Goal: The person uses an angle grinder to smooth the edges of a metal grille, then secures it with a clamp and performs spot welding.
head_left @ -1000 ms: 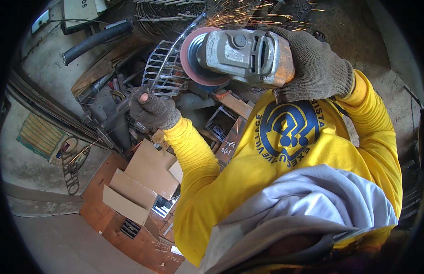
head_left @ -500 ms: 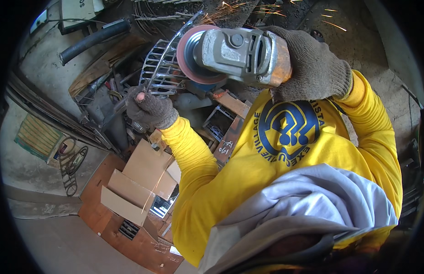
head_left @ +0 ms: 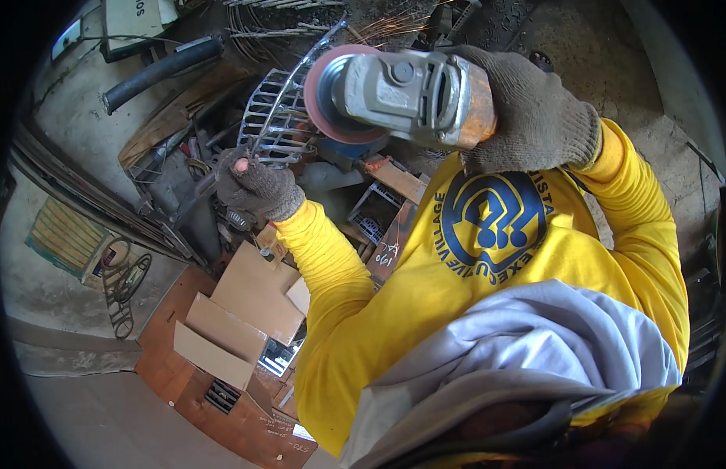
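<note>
In a brown knit glove, my right hand [head_left: 527, 109] is wrapped round the body of an angle grinder [head_left: 410, 94] with a grey gear head and orange housing. Its pinkish disc [head_left: 316, 98] lies against or just over the right side of a slatted metal grate [head_left: 277, 113]; the exact contact is hidden. Orange sparks [head_left: 398, 27] fly off beyond the disc. My left hand [head_left: 253, 187], gloved too with a bare fingertip poking through, is closed on the near end of the grate.
An open cardboard box [head_left: 230, 320] stands at lower left on a reddish-brown board [head_left: 164, 328]. A dark pipe [head_left: 164, 70] lies at upper left, long metal bars [head_left: 89, 187] along the left wall. Metal rods [head_left: 285, 31] lie at the far side.
The sparks are fewer and shorter, now bunched near the top of the disc instead of reaching far right. Both hands and the grinder have hardly moved.
</note>
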Motion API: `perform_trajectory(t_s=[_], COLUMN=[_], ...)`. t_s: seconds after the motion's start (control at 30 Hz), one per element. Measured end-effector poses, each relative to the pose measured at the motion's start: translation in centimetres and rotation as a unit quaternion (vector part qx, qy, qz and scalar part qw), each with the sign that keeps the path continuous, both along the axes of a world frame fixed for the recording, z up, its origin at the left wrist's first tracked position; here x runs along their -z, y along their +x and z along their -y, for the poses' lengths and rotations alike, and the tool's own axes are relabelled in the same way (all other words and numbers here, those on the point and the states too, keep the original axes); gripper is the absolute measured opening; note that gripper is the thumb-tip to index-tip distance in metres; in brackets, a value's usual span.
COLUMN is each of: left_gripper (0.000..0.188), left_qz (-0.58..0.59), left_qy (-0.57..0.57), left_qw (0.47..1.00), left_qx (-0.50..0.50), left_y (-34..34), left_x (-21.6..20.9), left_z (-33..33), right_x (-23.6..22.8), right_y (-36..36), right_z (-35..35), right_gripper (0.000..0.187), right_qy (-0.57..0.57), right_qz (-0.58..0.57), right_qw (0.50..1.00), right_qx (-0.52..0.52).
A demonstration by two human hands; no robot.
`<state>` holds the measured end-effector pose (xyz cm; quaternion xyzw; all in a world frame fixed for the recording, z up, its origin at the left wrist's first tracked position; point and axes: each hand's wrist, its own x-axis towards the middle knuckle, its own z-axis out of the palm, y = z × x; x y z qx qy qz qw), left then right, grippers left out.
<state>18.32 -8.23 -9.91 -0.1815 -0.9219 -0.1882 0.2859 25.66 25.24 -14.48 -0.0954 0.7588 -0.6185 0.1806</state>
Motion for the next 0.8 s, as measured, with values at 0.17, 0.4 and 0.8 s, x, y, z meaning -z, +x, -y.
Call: perform_trajectory(t_s=[0.17, 0.4, 0.8], left_gripper=[0.053, 0.051, 0.053], left_qz=[0.003, -0.023, -0.047], left_qy=[0.022, 0.019, 0.01], left_qw=[1.0, 0.999, 0.999], left_qx=[0.021, 0.011, 0.006], left_y=[-0.6, -0.1, -0.4], left_x=[0.1, 0.6, 0.5], left_z=[-0.2, -0.1, -0.4], right_x=[-0.5, -0.3, -0.5], right_y=[-0.2, 0.0, -0.3], right_z=[-0.6, 0.1, -0.6], right_gripper=[0.096, 0.095, 0.098], right_qy=[0.019, 0.017, 0.004], right_qz=[-0.023, -0.014, 0.006], right_qw=[0.999, 1.0, 1.0], right_qx=[0.036, 0.018, -0.008])
